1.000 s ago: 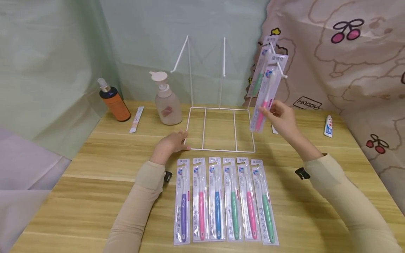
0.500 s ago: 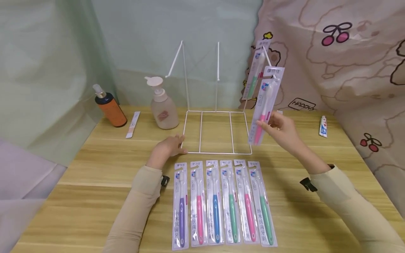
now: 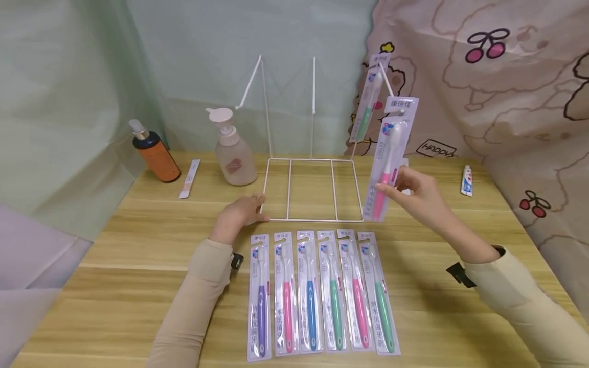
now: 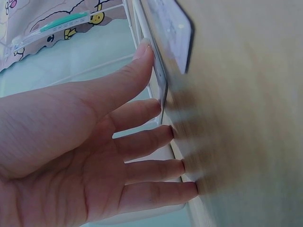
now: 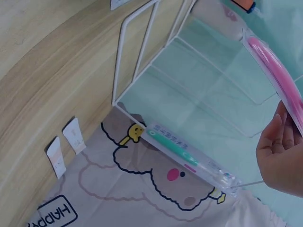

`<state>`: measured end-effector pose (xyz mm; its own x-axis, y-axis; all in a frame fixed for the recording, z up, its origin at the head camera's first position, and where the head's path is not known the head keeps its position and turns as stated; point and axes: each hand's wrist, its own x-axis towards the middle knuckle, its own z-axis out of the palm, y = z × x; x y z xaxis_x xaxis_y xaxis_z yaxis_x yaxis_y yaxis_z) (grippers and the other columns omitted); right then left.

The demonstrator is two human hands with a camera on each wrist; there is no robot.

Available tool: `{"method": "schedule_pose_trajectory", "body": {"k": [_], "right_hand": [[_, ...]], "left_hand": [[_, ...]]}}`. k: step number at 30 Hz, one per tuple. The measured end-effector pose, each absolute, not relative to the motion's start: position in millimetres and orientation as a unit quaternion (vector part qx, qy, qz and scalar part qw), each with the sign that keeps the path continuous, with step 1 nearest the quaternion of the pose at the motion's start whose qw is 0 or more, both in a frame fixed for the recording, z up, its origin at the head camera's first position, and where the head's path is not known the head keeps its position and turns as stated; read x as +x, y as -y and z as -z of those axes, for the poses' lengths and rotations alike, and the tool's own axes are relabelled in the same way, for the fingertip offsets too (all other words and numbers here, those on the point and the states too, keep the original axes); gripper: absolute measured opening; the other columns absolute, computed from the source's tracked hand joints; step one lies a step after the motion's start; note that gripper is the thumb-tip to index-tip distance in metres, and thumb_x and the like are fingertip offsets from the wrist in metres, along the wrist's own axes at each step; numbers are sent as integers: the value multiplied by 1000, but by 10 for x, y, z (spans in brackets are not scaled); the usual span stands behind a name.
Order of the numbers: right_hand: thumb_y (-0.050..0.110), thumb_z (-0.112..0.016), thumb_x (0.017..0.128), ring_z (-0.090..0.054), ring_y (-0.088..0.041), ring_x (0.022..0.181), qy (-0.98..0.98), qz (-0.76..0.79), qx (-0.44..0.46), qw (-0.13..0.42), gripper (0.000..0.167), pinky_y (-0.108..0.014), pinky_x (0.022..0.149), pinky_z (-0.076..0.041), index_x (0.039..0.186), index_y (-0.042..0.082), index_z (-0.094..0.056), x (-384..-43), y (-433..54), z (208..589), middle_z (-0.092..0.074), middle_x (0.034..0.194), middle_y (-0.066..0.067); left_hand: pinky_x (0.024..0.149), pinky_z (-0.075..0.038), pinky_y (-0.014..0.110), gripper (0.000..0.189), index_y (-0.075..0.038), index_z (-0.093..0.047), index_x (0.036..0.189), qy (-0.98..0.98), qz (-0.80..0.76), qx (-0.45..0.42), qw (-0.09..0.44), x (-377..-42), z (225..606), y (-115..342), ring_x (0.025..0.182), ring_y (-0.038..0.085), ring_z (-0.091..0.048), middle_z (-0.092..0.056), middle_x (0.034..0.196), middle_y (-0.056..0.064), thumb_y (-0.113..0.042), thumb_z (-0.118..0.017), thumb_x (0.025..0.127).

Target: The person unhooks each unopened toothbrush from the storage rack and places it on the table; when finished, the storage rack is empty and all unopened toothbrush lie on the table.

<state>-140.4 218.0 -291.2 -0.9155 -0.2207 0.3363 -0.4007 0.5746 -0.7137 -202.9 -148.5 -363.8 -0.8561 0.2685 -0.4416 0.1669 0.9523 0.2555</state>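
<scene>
My right hand (image 3: 421, 191) pinches the lower part of a packaged toothbrush (image 3: 388, 153) with a pink handle, held upright. Its top overlaps the front end of the right hook of a white wire rack (image 3: 310, 221). Farther back on that hook hangs a green-handled packaged toothbrush (image 3: 370, 97). My left hand (image 3: 236, 217) rests at the rack's front left corner. In the left wrist view its fingers (image 4: 151, 194) are straight with tips on the table, the thumb along the base wire. Several packaged toothbrushes (image 3: 310, 296) lie in a row before the rack.
Left of the rack stand a pale pump bottle (image 3: 235, 161) and an orange spray bottle (image 3: 156, 158), with a flat white strip (image 3: 189, 179) between them. A small toothpaste tube (image 3: 467, 181) lies far right. The rack's middle hook (image 3: 314, 84) and left hook (image 3: 248, 82) are bare.
My right hand has drawn the pink toothbrush toward me and lower. The hook's tip, earlier visible in front of the pack, is now behind it. The left hand stays at the rack.
</scene>
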Motion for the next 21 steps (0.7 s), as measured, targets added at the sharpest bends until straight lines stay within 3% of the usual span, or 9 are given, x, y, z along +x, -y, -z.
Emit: {"method": "schedule_pose_trajectory", "body": {"k": [7,12,21], "right_hand": [[11,-69,84,-59,-7,71,876,-430,185,118,17,-16,61,-48,98,3,-66,-1323,-2203,2796,-66,81,13],[16,-71,83,-60,-2,75,895,-410,149,91,23,-15,64,-46,103,6,-66,-1196,-2291,2727,-65,83,16],[11,-73,80,-62,0,71,915,-371,150,47,18,-19,55,-47,95,4,-67,-962,-2524,2848,-68,77,8]], "left_hand": [[111,-20,57,74,-7,-17,149,-957,-109,111,246,-2043,3616,1496,137,44,-16,-12,153,22,-36,-56,92],[111,-19,56,75,-8,-16,149,-955,-113,109,253,-2048,3610,1494,138,44,-15,-10,153,21,-37,-55,92],[112,-19,54,74,-6,-17,149,-955,-110,113,250,-2040,3594,1486,137,44,-16,-11,152,23,-36,-55,92]]}}
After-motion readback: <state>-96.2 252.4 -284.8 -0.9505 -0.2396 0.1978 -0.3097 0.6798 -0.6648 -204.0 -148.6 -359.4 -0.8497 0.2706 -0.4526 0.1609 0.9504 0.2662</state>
